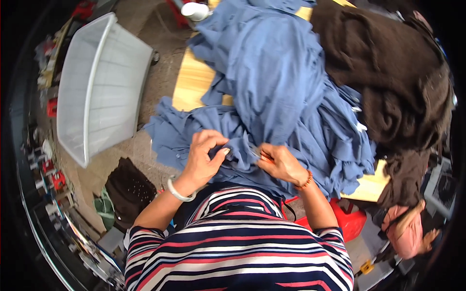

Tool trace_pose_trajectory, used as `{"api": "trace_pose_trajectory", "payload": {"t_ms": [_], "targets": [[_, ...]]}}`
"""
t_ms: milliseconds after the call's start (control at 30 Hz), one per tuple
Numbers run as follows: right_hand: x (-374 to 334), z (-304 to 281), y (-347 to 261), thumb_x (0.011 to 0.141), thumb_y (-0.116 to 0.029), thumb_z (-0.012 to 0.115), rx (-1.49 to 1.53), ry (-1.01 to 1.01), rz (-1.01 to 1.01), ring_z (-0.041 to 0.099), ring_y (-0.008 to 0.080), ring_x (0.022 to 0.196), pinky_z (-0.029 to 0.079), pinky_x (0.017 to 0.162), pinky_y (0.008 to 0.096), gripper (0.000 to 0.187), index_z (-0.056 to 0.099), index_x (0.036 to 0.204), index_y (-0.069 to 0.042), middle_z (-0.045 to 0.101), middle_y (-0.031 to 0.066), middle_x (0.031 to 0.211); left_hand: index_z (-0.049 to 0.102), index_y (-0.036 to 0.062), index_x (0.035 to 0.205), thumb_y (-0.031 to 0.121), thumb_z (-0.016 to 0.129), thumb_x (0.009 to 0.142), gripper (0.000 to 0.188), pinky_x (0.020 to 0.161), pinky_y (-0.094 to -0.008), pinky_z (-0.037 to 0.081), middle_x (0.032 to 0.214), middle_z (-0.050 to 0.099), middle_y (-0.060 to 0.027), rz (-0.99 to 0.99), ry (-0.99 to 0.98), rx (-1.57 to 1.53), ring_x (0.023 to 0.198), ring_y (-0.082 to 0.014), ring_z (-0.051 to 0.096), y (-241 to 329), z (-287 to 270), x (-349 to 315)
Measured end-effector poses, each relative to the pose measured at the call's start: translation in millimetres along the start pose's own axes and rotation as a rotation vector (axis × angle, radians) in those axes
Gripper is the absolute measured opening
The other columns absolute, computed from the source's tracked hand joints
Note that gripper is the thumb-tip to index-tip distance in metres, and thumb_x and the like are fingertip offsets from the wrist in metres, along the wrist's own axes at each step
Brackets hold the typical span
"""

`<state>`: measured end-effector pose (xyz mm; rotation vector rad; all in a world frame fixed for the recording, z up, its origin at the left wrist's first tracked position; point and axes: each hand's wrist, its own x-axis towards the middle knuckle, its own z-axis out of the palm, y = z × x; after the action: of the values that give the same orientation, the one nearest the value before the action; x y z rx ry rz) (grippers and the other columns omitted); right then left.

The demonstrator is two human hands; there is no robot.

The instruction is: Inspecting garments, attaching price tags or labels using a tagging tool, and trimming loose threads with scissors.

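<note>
A blue garment [267,63] lies heaped over the wooden table and hangs off its near edge in front of me. My left hand [204,154] has its thumb and fingers closed on a fold of this blue cloth. Close by on the right, my right hand [280,164] is curled around small thread snips [254,151]. Their metal tip points left at the pinched fold, and a bit of orange handle shows between my fingers. Motion blur and my fingers hide most of the tool. I cannot tell whether the tip touches the cloth.
Dark brown cloth [383,68] is piled on the right of the wooden table [194,80]. A large white plastic bin [116,77] stands on the floor at left, near dark clothing [127,191]. A red stool [349,224] is beside me; another person [405,233] sits at lower right.
</note>
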<state>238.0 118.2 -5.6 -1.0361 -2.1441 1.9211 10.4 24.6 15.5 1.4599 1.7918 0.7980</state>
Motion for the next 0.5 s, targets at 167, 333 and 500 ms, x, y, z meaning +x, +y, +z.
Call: {"api": "trace_pose_trajectory", "payload": {"t_ms": [167,333,500], "targets": [[2,-11,-35,0.086,-0.009,0.060,-0.001,-0.346,-0.120,0.042,0.0122,0.058,0.039,0.055,0.0308,0.012,0.051,0.086,0.000,0.049,0.0052,0.061,0.040,0.0069,0.137,0.016,0.074,0.074,0.073,0.098,-0.0401,0.037,0.130,0.040,-0.0216,-0.198,0.224,0.362,0.116,-0.0368,0.042,-91,8,-15],[54,-24,-55,0.096,-0.024,0.054,0.104,-0.320,-0.237,0.050,0.0084,0.054,0.041,0.052,0.0274,0.028,0.054,0.107,0.002,0.057,0.0036,0.059,0.063,-0.0041,0.088,0.005,0.068,0.081,0.013,0.058,-0.0273,0.046,0.066,0.063,-0.0078,-0.303,-0.027,0.059,0.061,-0.0102,0.057,-94,-8,24],[136,-36,-87,0.101,-0.029,0.045,0.320,0.369,-0.352,0.039,0.0037,0.040,0.030,0.039,0.0199,0.032,0.057,0.117,-0.004,0.069,0.0044,0.081,0.066,0.0014,0.103,0.012,0.060,0.091,0.017,0.069,-0.0255,0.050,0.083,0.068,-0.0056,-0.178,0.447,-0.217,0.072,-0.0106,0.062,-64,-71,96]]}}
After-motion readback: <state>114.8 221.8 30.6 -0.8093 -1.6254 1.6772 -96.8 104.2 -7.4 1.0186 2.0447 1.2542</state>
